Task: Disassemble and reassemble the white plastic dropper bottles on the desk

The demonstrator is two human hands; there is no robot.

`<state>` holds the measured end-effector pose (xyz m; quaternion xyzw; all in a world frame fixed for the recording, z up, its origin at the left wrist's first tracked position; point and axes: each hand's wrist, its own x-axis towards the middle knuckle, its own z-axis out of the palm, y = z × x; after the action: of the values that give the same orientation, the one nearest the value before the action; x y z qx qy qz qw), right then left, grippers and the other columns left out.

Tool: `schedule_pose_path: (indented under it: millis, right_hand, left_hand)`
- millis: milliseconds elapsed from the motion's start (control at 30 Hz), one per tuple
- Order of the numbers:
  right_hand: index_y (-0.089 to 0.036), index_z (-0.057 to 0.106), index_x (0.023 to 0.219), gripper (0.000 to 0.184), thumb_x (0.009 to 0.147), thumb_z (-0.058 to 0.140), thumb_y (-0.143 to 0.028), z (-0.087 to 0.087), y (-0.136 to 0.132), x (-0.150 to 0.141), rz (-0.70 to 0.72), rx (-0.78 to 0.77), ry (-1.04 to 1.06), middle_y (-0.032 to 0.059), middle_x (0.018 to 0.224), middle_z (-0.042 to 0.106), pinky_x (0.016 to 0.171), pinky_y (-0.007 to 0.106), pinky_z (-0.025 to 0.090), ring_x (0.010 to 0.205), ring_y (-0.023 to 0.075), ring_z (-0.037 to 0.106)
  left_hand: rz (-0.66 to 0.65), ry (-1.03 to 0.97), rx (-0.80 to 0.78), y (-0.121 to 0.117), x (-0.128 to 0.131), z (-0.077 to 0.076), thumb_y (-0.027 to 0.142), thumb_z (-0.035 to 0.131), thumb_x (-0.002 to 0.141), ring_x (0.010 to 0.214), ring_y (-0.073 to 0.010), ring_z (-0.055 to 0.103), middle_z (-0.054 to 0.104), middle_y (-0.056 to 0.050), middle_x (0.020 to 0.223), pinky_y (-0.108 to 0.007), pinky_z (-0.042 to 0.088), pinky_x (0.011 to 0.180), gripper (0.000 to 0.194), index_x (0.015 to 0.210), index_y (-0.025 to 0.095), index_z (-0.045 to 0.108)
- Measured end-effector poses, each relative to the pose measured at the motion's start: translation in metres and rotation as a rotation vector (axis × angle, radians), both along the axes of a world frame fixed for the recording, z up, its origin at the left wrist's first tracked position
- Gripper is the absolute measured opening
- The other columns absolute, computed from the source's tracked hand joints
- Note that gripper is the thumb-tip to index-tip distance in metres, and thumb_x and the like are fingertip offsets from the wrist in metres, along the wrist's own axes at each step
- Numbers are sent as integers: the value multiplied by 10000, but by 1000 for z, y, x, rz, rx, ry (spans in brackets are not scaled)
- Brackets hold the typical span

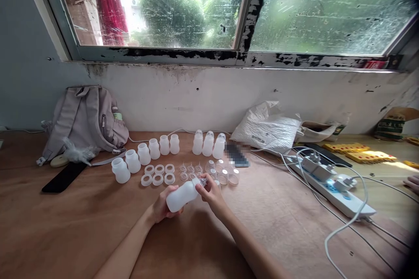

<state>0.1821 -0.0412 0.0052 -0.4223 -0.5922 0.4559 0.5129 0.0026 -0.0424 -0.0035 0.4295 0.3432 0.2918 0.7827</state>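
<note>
A frosted white baby bottle (181,196) lies tilted in my left hand (163,204), whose fingers wrap round its body. The fingers of my right hand (209,192) pinch a clear teat (202,180) at the bottle's neck, partly hidden by the fingertips. Just beyond are white collar rings (157,179) in two rows, several clear teats (190,168), and clear caps (233,176). Open bottles (132,161) without tops stand in a curved line at the left. Three capped bottles (208,144) are upright behind the teats.
A grey backpack (88,117) and a black phone (65,177) are at the left. A silvery plastic bag (266,128) leans on the wall. On the right lies a white power strip (330,187) with looping cables. Another person's hand (413,182) shows at the right edge.
</note>
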Motion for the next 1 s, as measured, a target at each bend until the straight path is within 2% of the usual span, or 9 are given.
schedule_pose_path:
  millis: [100,167,233,333,467,667,800,900,1000]
  right_hand:
    - [-229,476,962,336,694,600,-390,7,0,3,193,-111,137,-47,666,408,394,166,249,488,58,328]
    - [-249,452,1024,392,691,597,-397,11,1,5,219,-139,194,-43,716,409,391,165,243,485,52,321]
    - [-255,441,1000,360,712,559,-436,12,2,7,174,-143,245,-56,693,388,375,162,216,454,45,291]
    - [-225,445,840,269,741,526,-463,11,5,10,79,-116,275,-84,578,332,367,169,197,407,41,239]
    - [-199,433,687,280,710,589,-430,11,8,13,4,-74,245,-83,513,345,378,187,226,396,50,295]
    - [-183,543,764,204,710,608,-368,11,10,17,34,-68,285,-62,548,385,399,198,268,434,60,348]
    - [-192,550,819,175,731,589,-338,8,15,20,19,-23,333,-48,584,425,442,211,334,480,75,406]
    - [-203,526,835,168,749,566,-342,8,17,23,-67,38,309,-44,603,439,456,216,359,492,83,424]
    - [-205,505,818,152,772,534,-347,5,14,20,-137,109,128,-45,603,434,416,206,316,452,78,386]
  left_hand:
    - [54,-32,-9,1,-2,1,541,297,760,251,-50,283,520,-33,400,-205,69,304,522,683,102,571]
    - [90,-64,-6,1,-3,3,522,314,759,267,-56,309,521,-30,406,-199,76,303,496,687,104,571]
    - [94,-71,-1,2,-3,4,522,324,753,280,-63,330,525,-31,412,-198,80,306,489,713,103,573]
    - [88,-32,17,1,-3,7,530,341,746,276,-59,318,535,-37,420,-202,81,310,489,734,100,572]
    - [72,15,47,0,-3,7,525,342,761,266,-45,291,535,-30,420,-200,80,312,476,727,105,563]
    - [64,27,58,2,-2,7,506,296,789,273,-46,300,561,-36,455,-197,85,309,485,774,101,564]
    - [87,50,65,2,-4,8,510,327,779,286,-52,319,558,-31,454,-191,102,317,476,831,100,562]
    - [150,55,40,3,-5,7,515,363,766,310,-57,355,566,-19,493,-181,145,328,450,864,118,549]
    - [290,-15,58,5,-3,7,503,400,764,365,-69,422,588,-14,593,-179,218,348,410,912,141,526]
